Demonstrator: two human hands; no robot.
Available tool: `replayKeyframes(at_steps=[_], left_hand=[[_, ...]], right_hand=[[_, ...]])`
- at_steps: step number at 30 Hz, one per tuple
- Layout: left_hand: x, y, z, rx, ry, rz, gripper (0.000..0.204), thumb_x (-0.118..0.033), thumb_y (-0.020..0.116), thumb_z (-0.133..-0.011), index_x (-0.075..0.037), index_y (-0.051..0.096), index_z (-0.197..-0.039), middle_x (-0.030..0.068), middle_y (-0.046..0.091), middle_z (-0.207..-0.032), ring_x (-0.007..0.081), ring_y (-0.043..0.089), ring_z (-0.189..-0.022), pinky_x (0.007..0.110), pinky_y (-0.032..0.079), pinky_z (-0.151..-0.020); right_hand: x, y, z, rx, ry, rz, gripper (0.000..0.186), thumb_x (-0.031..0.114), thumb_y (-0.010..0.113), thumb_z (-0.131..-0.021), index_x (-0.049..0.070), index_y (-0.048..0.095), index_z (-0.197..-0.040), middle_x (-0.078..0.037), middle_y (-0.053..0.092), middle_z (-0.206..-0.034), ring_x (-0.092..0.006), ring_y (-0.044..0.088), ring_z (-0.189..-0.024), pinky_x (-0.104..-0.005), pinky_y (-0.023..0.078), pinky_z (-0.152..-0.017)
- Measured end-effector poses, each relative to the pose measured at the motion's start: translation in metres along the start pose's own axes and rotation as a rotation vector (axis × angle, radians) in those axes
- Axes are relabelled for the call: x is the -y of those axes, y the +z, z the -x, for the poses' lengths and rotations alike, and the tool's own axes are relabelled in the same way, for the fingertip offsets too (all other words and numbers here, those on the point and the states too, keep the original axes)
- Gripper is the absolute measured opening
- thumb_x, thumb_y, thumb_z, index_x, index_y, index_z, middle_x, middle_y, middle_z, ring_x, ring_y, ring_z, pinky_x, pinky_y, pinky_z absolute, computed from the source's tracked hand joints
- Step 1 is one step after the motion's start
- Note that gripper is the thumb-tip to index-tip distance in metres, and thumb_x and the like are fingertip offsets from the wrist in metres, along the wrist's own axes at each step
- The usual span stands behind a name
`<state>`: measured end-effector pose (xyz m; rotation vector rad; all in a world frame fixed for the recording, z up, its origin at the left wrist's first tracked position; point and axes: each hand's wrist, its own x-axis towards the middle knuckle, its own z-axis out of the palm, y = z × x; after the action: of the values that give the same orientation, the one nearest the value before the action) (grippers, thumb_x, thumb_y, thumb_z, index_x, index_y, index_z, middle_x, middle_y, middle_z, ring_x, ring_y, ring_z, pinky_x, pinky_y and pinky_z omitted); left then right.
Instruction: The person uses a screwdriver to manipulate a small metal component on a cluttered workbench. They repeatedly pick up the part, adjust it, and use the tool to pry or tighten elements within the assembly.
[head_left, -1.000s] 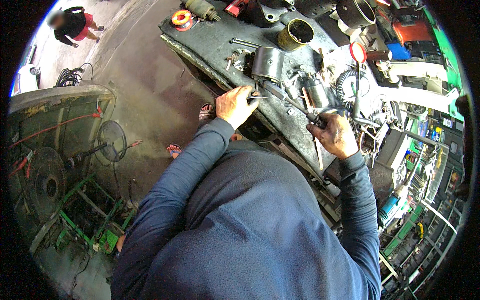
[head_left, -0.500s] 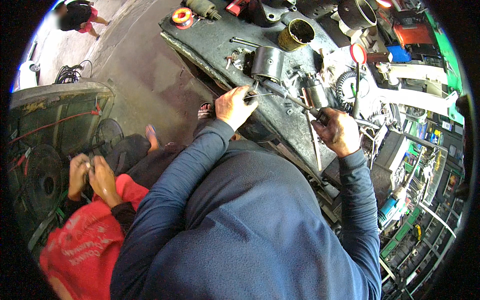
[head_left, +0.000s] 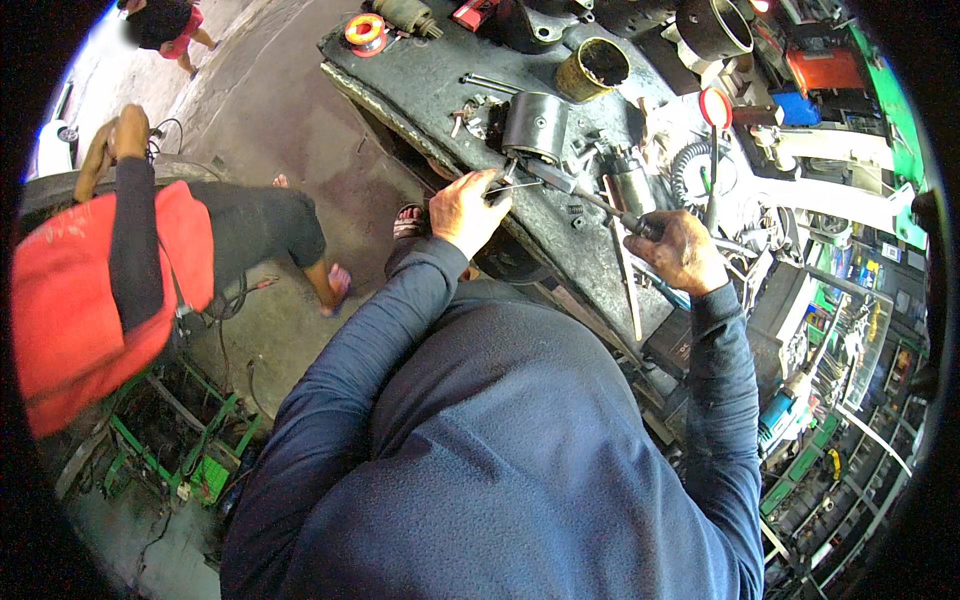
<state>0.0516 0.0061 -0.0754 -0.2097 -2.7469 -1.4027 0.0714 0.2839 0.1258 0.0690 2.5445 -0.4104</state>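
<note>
My left hand (head_left: pixel 466 212) is closed at the near edge of the workbench, pinching a thin wire (head_left: pixel 528 185) that points right. My right hand (head_left: pixel 680 250) wraps round the dark handle of what looks like a soldering iron (head_left: pixel 597 203). Its slim shaft runs left to a thick grey head beside the wire and the metal cylinder (head_left: pixel 535 126). This cylinder, like a motor housing, lies on the bench just beyond my left hand. Whether the head touches the wire or cylinder, I cannot tell. Small metal parts and a spring (head_left: pixel 575 211) lie near the shaft.
On the workbench (head_left: pixel 430 95) are a sooty can (head_left: pixel 592 70), an orange spool (head_left: pixel 365 34), a black coiled hose (head_left: pixel 692 170) and a long metal strip (head_left: pixel 627 280). A co-worker in a red top (head_left: pixel 90 290) is at my left, beside a green metal frame (head_left: pixel 210 470).
At my left the co-worker has moved up and leftward in view, raising both hands and uncovering the green frame. My right hand has shifted slightly on the handle; my left stays nearly still.
</note>
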Motion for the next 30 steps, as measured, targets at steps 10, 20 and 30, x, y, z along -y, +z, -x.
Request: replayKeyframes(at_steps=[10,20,30], left_hand=[[-0.003,0.0,-0.001,0.023,0.003,-0.02,0.045,-0.03,0.085,-0.077,-0.005,0.074,-0.113,0.0144,0.076,-0.11,0.0332,0.073,-0.099,0.041,0.059,-0.086],[-0.009,0.0,-0.004,0.054,-0.018,-0.085,0.047,-0.032,0.085,-0.076,-0.004,0.075,-0.113,0.0157,0.076,-0.111,0.0338,0.073,-0.101,0.042,0.058,-0.088],[-0.013,-0.003,-0.005,0.089,-0.045,-0.105,0.049,-0.036,0.082,-0.079,-0.004,0.074,-0.115,0.0156,0.075,-0.114,0.0342,0.072,-0.103,0.044,0.057,-0.09]], right_hand=[[0.013,0.016,0.016,-0.269,-0.122,0.14,0.032,0.032,0.079,-0.084,0.001,0.073,-0.091,-0.019,0.07,-0.072,-0.0329,0.071,-0.065,-0.0432,0.054,-0.063],[0.007,0.015,0.009,-0.019,0.047,-0.041,0.036,0.035,0.077,-0.085,-0.001,0.072,-0.087,-0.02,0.068,-0.072,-0.0341,0.07,-0.069,-0.0462,0.053,-0.068],[-0.001,0.027,0.012,-0.202,-0.057,0.08,0.034,0.036,0.077,-0.083,0.003,0.075,-0.09,-0.022,0.071,-0.078,-0.0411,0.072,-0.077,-0.049,0.055,-0.071]])
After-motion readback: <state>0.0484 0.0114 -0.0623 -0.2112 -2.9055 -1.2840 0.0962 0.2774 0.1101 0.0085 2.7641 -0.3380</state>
